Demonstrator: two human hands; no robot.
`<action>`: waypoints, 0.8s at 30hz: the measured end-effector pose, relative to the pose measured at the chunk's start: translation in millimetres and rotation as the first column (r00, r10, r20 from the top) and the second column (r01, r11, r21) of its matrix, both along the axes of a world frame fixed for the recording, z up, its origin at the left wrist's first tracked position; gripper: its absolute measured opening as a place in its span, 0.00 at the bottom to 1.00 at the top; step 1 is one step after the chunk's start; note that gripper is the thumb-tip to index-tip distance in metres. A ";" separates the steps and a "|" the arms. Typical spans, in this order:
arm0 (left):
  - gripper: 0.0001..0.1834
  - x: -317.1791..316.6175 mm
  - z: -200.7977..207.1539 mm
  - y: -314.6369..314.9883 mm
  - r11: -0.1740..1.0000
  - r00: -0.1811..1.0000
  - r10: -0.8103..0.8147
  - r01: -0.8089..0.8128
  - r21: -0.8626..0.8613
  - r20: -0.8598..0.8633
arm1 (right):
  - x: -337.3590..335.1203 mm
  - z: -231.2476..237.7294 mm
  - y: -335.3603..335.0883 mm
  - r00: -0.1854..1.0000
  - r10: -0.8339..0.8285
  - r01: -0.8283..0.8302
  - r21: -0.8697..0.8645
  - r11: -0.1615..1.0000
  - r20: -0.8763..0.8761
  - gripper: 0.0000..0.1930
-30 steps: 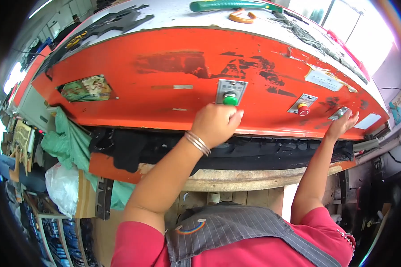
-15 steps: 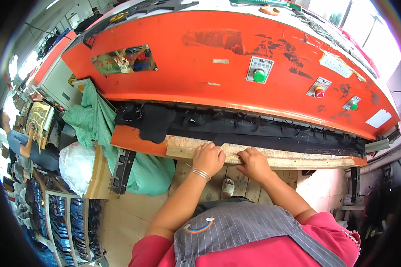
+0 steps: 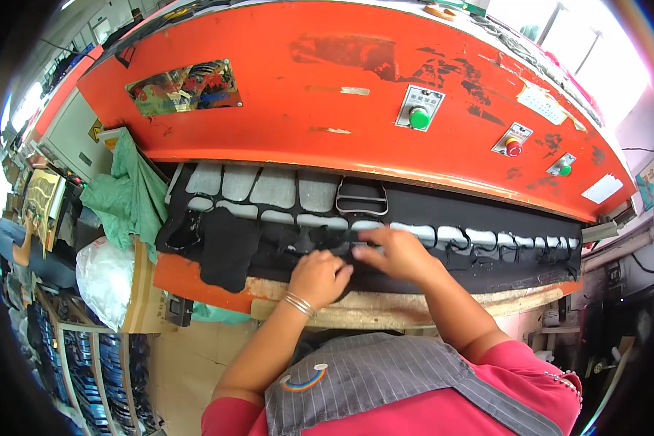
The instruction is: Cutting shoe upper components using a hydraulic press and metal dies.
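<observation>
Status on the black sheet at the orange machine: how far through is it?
Done: black sheet lies cut, pale holes in rows across it. In hand: left hand and right hand both rest on cut black pieces near the front edge. Left: most of the sheet's web still sits on the bed.
</observation>
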State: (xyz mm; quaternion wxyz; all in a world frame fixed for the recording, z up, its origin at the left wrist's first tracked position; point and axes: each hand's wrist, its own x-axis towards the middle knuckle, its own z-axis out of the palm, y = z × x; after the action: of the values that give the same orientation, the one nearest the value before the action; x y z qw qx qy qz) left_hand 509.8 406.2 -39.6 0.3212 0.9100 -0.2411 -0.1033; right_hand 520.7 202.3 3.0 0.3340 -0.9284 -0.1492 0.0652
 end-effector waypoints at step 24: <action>0.29 -66.2 20.4 -0.2 0.223 0.682 -0.352 -0.604 -0.765 -0.641 | -108.2 -12.0 57.8 0.929 0.090 0.249 0.786 0.565 -0.359 0.14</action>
State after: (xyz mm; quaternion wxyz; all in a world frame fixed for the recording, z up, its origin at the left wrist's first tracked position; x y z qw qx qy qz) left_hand 443.5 406.0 -19.2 0.8822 0.4022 -0.0183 -0.2443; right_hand 412.5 260.1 -9.0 0.7502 -0.6434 -0.0556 0.1417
